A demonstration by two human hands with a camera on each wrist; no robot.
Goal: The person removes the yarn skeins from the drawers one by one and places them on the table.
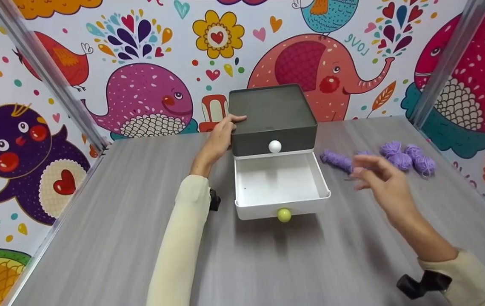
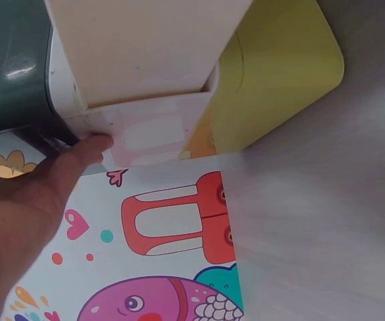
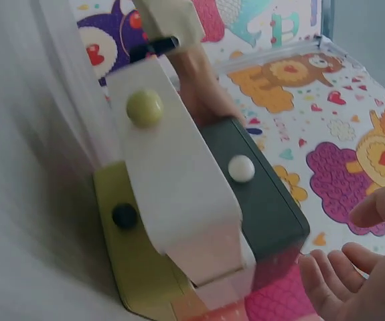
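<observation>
Bracing the drawer unit [image 1: 271, 111] is your left hand [image 1: 220, 138], forefinger extended. Your right hand [image 1: 383, 183] — loosely spread, empty — hovers beside the purple yarn skeins [image 1: 400, 161], right of the unit; likely soft, light, best gripped mid-skein.

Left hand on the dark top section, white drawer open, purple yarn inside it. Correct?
No: purple yarn isn't inside the white drawer but on the table to its right, per the head view. Left hand on the dark top section, drawer open: correct.
</observation>
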